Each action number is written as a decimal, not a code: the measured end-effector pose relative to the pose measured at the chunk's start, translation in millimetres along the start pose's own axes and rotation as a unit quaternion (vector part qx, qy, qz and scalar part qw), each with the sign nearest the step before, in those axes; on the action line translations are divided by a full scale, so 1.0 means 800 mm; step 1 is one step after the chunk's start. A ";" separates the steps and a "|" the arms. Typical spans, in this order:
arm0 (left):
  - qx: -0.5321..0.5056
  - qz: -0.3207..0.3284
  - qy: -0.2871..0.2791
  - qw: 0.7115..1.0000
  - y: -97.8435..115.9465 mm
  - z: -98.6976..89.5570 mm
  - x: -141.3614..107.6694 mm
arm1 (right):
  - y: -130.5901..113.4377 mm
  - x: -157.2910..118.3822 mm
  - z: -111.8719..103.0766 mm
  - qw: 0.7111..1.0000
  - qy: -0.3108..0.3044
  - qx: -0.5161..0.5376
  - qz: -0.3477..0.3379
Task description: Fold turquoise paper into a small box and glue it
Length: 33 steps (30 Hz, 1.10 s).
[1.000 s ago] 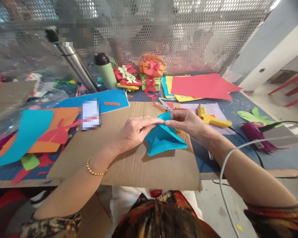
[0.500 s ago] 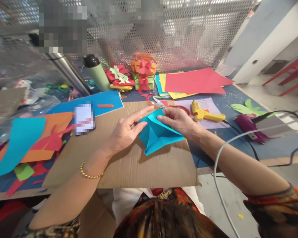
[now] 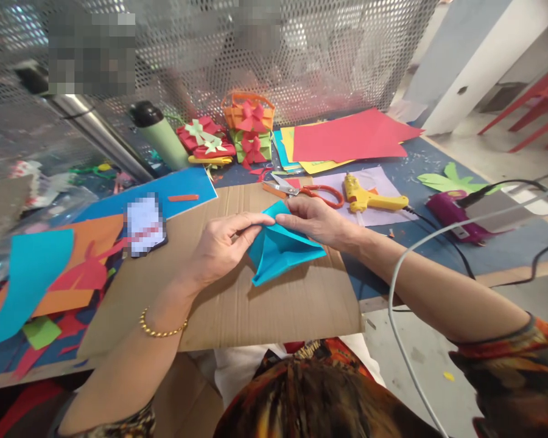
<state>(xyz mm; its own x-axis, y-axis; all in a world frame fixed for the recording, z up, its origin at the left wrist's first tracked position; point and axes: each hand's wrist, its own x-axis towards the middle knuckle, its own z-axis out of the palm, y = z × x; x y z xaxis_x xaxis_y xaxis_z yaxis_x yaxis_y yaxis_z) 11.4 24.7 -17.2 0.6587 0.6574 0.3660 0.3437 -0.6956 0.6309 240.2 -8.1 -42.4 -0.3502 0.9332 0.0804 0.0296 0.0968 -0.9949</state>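
Note:
A folded piece of blue paper (image 3: 287,250), partly shaped into an open box form, is held between both hands above a cardboard sheet (image 3: 219,322). My left hand (image 3: 228,240) pinches its upper left edge with thumb and forefinger. On the upper right side, my right hand (image 3: 313,218) grips the paper, thumb on top and fingers curled behind it. Just beyond the hands lie scissors (image 3: 326,196) with red handles, their blades apart. A yellow glue gun (image 3: 374,199) rests on a lilac sheet (image 3: 333,182) to the right.
Coloured paper scraps (image 3: 36,267) and a phone (image 3: 145,226) lie at left. Finished paper boxes (image 3: 251,131), a green bottle (image 3: 164,137) and red sheets (image 3: 351,137) stand or lie at the back. A white cable (image 3: 397,292) hangs near my right forearm.
My left thumb and forefinger have closed together on the paper's edge; the forefinger was stretched out before. The camera view has shifted slightly, showing more of the scissors.

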 end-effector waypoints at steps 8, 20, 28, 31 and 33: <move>-0.061 -0.024 -0.031 0.997 0.003 0.001 -0.001 | -0.006 -0.003 -0.009 0.991 -0.085 0.073 0.068; -0.209 -0.117 -0.039 0.970 -0.005 0.006 0.000 | 0.002 0.000 -0.003 0.997 -0.023 0.077 0.021; -0.071 -0.069 -0.015 0.995 0.001 0.005 -0.004 | -0.007 -0.006 0.005 0.995 0.026 0.091 0.038; -0.051 -0.051 -0.001 0.997 0.003 0.005 -0.005 | -0.003 -0.007 0.005 0.994 0.045 0.081 0.049; -0.040 -0.043 -0.001 0.998 0.004 0.006 -0.006 | -0.001 -0.005 0.006 0.996 0.047 0.066 0.041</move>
<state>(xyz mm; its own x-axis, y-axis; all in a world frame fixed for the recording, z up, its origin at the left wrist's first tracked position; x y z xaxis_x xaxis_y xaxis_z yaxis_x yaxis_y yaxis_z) 12.4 18.0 -20.3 0.6306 0.7132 0.3060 0.3442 -0.6104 0.7134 237.5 -13.8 -42.3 -0.2617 0.9651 -0.0015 -0.0712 -0.0209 -0.9972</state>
